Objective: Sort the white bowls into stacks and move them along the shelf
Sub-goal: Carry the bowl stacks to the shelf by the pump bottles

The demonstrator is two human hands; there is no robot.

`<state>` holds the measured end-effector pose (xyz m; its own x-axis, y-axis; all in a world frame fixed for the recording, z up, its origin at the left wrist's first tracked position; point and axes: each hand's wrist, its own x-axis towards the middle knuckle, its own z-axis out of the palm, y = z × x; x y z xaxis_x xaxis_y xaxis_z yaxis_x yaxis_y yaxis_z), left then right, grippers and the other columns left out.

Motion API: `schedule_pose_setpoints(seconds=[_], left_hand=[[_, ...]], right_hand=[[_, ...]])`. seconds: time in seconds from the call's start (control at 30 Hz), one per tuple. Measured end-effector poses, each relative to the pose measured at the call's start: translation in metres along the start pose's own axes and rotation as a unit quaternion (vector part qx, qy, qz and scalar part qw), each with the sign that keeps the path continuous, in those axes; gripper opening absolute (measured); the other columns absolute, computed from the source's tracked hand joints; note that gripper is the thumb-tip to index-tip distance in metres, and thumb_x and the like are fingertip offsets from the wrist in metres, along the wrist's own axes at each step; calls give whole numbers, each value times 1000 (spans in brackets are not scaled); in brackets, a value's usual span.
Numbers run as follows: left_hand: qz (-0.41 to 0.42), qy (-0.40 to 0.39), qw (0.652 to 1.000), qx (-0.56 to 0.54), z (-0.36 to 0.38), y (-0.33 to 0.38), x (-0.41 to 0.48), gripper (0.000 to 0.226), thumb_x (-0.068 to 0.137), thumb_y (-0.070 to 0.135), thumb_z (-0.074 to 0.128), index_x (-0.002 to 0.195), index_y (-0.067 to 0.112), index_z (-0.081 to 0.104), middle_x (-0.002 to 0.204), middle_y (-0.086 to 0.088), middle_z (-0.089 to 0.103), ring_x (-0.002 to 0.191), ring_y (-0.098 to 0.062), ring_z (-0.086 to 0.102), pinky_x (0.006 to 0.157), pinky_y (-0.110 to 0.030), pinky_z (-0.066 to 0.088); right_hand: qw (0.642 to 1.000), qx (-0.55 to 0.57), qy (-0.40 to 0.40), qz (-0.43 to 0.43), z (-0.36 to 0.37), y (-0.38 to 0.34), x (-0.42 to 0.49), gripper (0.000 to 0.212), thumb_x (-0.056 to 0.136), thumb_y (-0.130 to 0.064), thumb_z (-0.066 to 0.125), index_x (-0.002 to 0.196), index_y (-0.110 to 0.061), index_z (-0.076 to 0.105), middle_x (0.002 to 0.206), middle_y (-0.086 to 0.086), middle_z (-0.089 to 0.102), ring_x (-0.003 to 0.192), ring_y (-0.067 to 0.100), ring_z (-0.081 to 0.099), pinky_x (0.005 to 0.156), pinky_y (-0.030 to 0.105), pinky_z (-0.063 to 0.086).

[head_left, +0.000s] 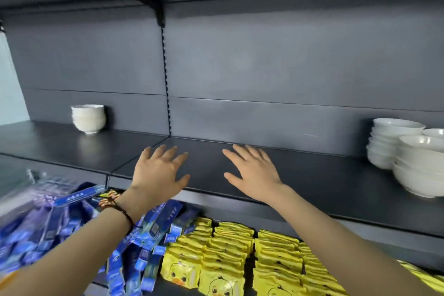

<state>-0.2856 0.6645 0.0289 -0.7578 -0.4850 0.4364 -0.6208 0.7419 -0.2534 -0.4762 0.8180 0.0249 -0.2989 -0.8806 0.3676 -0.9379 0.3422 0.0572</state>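
Task's looking partway done, imo: one stack of small white bowls is sitting far left on the shelf, w/ more bowl stacks waiting far right, while left hand & right hand are hovering mid-shelf, fingers spread wide, holding nothing.

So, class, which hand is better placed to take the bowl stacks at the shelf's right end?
Probably the right hand: open, empty, and nearer those bowl stacks than the left hand.

Deep white bowls stand stacked upright at the left of the shelf; wider stacks cluster at its right.
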Motion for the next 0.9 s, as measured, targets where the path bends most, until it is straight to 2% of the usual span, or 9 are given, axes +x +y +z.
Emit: schedule_pose_setpoints(seconds=[0.07,0.17,0.27,0.57,0.77,0.9], left_hand=[[-15,21,1000,16,3,-31,-10,73,77,64,27,137,30,54,140,-2,55,131,-29,48,108,-50,31],[-35,13,999,17,8,-72,-24,69,75,61,31,123,26,66,121,-7,68,114,-32,61,96,-52,45],[-59,0,998,13,20,-110,-39,63,74,58,37,114,24,71,112,-9,72,106,-33,66,88,-52,50],[-114,-14,993,15,80,-228,-44,58,73,58,39,107,26,74,108,-6,72,100,-31,68,84,-50,52],[-126,-11,991,42,117,-330,0,56,72,58,38,102,29,75,101,-2,74,93,-26,70,81,-42,54],[-108,-17,993,51,142,-385,34,56,71,60,38,102,30,75,100,0,75,91,-23,71,78,-42,56]], right_hand=[[1000,5,-4,-15,6,-32,18,63,99,-55,35,155,-35,14,164,-1,16,151,26,15,122,47,12],[999,12,-16,-40,13,-74,43,63,100,-54,35,155,-36,12,164,-1,15,151,26,14,122,47,12],[997,17,-16,-74,22,-112,70,63,100,-53,36,155,-35,13,164,-1,15,151,26,14,122,47,13],[992,31,-18,-120,74,-204,185,62,99,-55,34,155,-36,13,163,-1,19,149,26,19,120,45,17],[990,67,-30,-118,110,-265,292,63,99,-57,33,155,-37,12,163,0,20,149,25,22,120,46,19],[991,86,-39,-99,130,-291,355,64,98,-57,34,155,-37,12,163,0,21,148,24,22,120,43,20]])
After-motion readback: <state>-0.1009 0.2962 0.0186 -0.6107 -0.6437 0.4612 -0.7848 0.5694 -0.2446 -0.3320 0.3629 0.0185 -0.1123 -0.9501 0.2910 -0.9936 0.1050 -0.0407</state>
